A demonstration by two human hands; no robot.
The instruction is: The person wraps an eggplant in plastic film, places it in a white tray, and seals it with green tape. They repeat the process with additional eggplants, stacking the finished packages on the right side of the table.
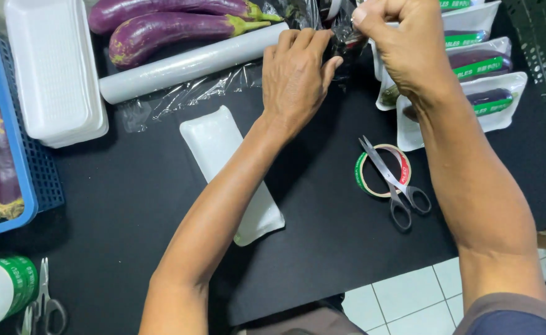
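Left hand (295, 77) laid flat, fingers together, on clear crinkled plastic film (192, 93) pulled from long white roll of wrap (186, 63) at far side of black table (130, 205). Right hand (403, 46) closed in a pinch on the film's dark, bunched edge, just beside the left. Two purple eggplants (174, 25) behind the roll. Upturned white foam tray (229, 170) below the left wrist. Grey scissors (394, 183) across green tape ring (381, 170). Wrapped eggplant trays (490, 99) at right.
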